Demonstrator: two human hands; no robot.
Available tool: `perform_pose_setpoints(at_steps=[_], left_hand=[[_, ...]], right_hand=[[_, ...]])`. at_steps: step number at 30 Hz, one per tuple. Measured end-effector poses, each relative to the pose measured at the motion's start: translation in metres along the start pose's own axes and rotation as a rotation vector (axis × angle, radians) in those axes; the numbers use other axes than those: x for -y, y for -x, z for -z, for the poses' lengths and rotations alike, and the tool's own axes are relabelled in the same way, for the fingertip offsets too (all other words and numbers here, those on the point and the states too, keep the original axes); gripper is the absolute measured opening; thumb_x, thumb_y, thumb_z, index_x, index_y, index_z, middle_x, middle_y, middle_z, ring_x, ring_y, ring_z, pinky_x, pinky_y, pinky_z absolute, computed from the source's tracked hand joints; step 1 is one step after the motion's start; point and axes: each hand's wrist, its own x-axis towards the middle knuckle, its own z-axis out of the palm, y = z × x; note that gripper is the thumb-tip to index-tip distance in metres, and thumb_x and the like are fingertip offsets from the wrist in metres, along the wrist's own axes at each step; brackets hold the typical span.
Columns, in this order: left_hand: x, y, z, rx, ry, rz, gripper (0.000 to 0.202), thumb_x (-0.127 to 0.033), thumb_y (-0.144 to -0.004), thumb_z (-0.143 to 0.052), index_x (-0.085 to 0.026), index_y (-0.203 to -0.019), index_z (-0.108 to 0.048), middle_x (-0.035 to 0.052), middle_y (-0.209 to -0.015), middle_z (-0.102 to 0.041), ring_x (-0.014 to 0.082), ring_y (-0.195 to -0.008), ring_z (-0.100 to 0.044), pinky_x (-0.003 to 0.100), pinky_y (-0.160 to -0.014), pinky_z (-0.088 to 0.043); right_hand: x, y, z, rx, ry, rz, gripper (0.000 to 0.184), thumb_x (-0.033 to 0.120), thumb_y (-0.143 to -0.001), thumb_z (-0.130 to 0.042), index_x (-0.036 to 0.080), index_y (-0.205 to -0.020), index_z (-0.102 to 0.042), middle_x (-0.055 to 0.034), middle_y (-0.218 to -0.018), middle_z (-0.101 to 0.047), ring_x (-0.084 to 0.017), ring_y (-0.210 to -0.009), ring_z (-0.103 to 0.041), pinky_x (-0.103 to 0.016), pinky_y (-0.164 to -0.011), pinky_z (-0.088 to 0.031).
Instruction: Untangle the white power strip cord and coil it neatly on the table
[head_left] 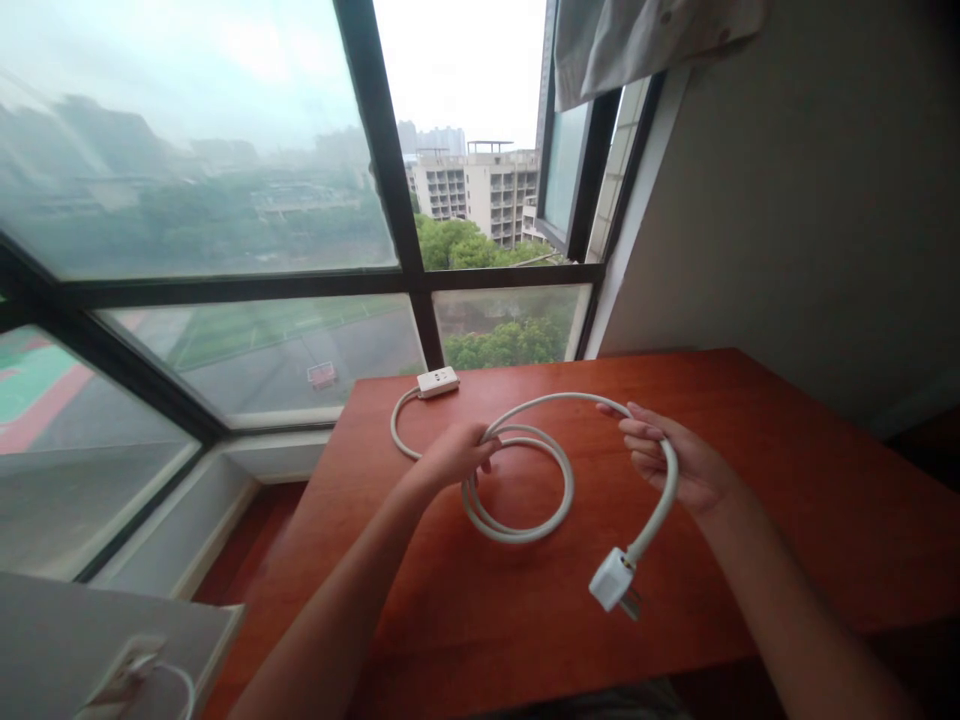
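A white extension cord (525, 525) lies partly coiled on a red-brown wooden table (787, 480). My left hand (454, 455) is closed around the coil's loops at its left side. My right hand (675, 455) has its fingers curled over the free length of cord, which arcs from the coil over my fingers and hangs down to the white plug (613, 580) just above the table. The cord's other end runs to a small white socket block (437, 381) resting at the table's far edge.
Large black-framed windows (390, 200) stand behind the table. A plain wall (810, 200) rises on the right. A grey surface at lower left carries another white plug and cable (124, 675). Cloth (637, 40) hangs at the top.
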Motion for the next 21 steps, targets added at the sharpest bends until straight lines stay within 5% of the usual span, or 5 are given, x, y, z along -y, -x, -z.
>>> perform_pose_setpoints(at_steps=[4, 11, 21], left_hand=[[-0.002, -0.008, -0.013, -0.086, -0.196, -0.026, 0.027, -0.033, -0.087, -0.05, -0.016, -0.074, -0.067, 0.0051, -0.068, -0.067, 0.0168, -0.06, -0.061, 0.024, -0.058, -0.042], [-0.001, -0.007, -0.035, -0.226, -0.289, -0.125, 0.027, -0.028, -0.086, -0.054, -0.02, -0.109, -0.065, 0.0102, -0.108, -0.063, 0.023, -0.093, -0.062, 0.032, -0.084, -0.046], [0.024, 0.003, -0.037, -0.277, -0.317, -0.2, 0.023, -0.026, -0.091, -0.048, -0.02, -0.104, -0.065, 0.0088, -0.1, -0.064, 0.0202, -0.092, -0.06, 0.031, -0.083, -0.046]], right_hand=[[-0.003, -0.006, 0.014, -0.007, -0.015, 0.008, 0.02, 0.02, -0.093, -0.048, 0.013, -0.108, -0.058, 0.0097, -0.055, -0.032, -0.005, -0.039, -0.019, -0.011, -0.032, -0.024], [-0.001, -0.015, 0.05, -0.017, 0.069, 0.032, 0.016, 0.02, -0.092, -0.05, 0.013, -0.104, -0.058, 0.0099, -0.055, -0.032, -0.005, -0.039, -0.019, -0.011, -0.032, -0.024], [-0.01, -0.056, 0.093, -0.194, 0.249, 0.143, 0.014, 0.025, -0.083, -0.061, 0.012, -0.089, -0.06, 0.0107, -0.051, -0.036, -0.003, -0.035, -0.02, -0.012, -0.03, -0.018]])
